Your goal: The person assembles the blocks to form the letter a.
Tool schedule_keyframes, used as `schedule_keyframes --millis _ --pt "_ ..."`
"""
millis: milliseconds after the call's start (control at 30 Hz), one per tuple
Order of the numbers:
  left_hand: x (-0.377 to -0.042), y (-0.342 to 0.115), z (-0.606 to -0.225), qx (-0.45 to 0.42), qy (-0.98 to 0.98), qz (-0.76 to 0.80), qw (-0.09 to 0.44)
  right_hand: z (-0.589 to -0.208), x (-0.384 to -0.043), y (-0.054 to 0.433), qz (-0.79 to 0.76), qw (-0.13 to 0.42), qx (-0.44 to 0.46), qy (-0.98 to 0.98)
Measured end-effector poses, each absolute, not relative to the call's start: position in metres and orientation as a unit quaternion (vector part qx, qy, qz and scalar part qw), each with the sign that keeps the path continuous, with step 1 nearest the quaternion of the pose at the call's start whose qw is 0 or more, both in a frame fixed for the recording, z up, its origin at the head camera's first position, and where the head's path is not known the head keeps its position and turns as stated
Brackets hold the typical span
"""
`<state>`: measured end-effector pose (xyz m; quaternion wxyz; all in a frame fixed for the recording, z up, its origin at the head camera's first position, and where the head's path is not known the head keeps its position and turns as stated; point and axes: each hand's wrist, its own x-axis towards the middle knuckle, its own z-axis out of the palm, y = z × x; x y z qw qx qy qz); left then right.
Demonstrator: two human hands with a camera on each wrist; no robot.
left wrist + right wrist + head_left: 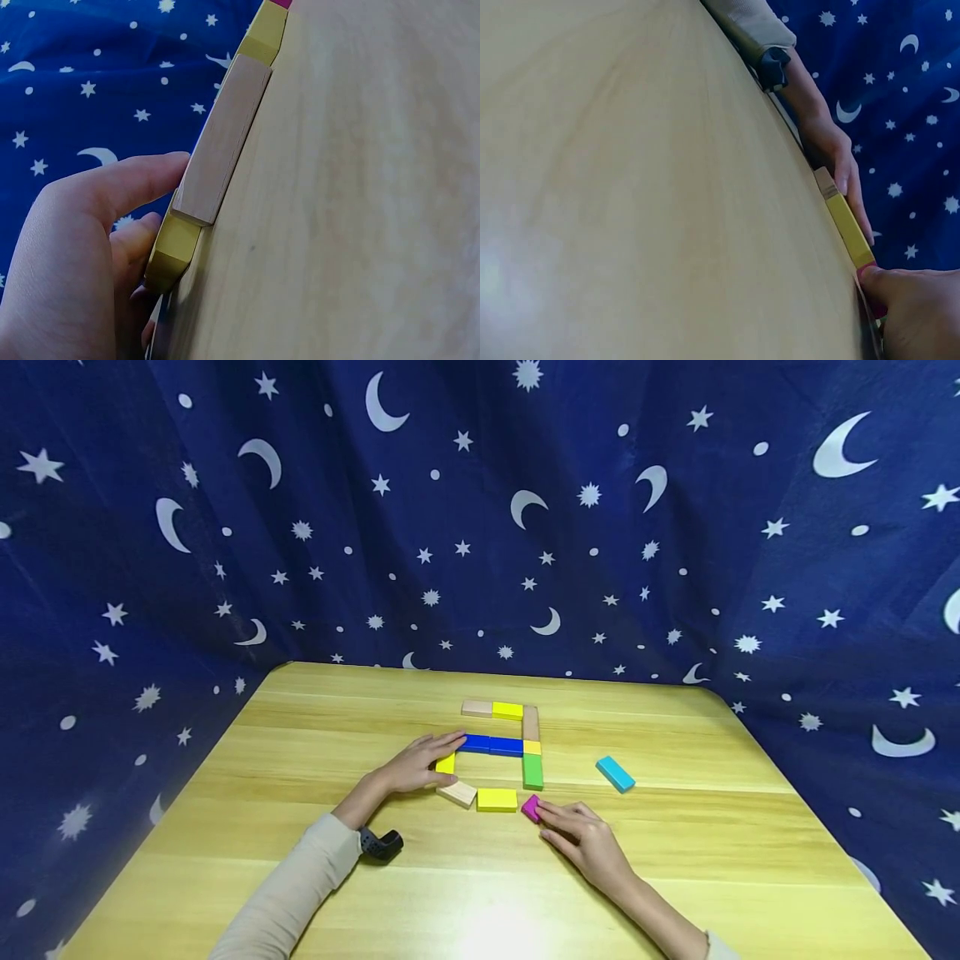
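Observation:
My left hand [418, 763] rests around a yellow block [446, 763] at the left of a block outline. Its fingertips reach the end of a blue block [473, 743], and the thumb touches near a plain wooden block [458, 793]. That wooden block lies slightly slanted, beside another yellow block [497, 800] along the near side. Just right of it, my right hand [588, 843] pinches a small magenta block [531, 808], which is tilted on the table. In the right wrist view the thumb covers part of the magenta block [866, 268].
A second blue block [507, 747], a green block [532, 772] and a small orange-yellow block [532, 747] continue the outline. Farther back are wooden blocks [530, 723] and a yellow one [507, 711]. A light-blue block [616, 774] lies apart on the right of the wooden table [360, 893].

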<state>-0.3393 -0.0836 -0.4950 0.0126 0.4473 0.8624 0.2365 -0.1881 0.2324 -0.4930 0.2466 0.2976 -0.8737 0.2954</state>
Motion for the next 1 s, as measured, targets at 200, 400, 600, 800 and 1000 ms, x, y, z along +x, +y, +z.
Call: schedule_keyframes --millis 200,400,600,800,1000 --pt "-0.3406 -0.0845 -0.4958 0.445 0.863 0.239 0.009 -0.4922 -0.1907 0.2287 0.287 0.246 0.295 -0.878" --pt "-0.3404 -0.0840 -0.4964 0.447 0.863 0.237 0.012 -0.4934 -0.1934 0.2252 0.284 0.248 0.289 -0.880" --pt "-0.3391 -0.0832 -0.4957 0.437 0.868 0.234 0.019 -0.4933 -0.1951 0.2239 0.270 0.259 0.286 -0.882" --pt "-0.3388 -0.0835 -0.4947 0.442 0.866 0.235 0.017 -0.4924 -0.1956 0.2230 0.258 0.267 0.284 -0.884" --pt "-0.3392 -0.0833 -0.4957 0.444 0.864 0.236 0.013 -0.4937 -0.1958 0.2235 0.256 0.265 0.279 -0.887"
